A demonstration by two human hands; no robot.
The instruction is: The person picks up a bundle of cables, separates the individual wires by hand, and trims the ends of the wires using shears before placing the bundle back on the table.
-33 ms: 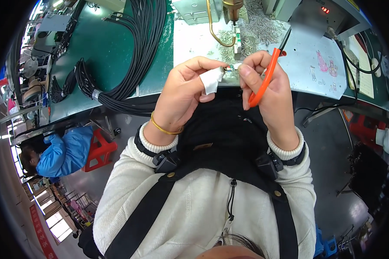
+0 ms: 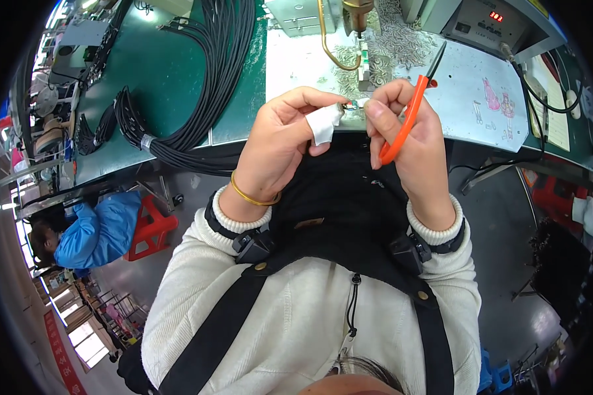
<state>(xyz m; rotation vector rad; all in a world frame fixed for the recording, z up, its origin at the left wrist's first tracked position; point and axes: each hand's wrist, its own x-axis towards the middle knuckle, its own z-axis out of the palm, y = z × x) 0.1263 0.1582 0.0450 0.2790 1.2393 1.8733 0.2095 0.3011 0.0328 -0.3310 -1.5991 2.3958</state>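
Observation:
My left hand is closed, its thumb and forefinger pinching a small part with green and metal bits, too small to name. A white wrap, like cloth or tape, covers the thumb. Opposite it, the fingertips of my right hand are closed at a tiny white end of that part. Scissors with orange handles hang in the same right hand, looped at the palm, blades pointing away to the far right. Both hands are held above the near edge of the worktable.
A bundle of black cables lies curved across the green tabletop on the left. Ahead stands a bench machine tip among scattered small metal pieces. A grey box with a red display is at far right. Someone in blue sits left.
My hands and what they hold stay practically in place. The lit red display on the grey box looks different.

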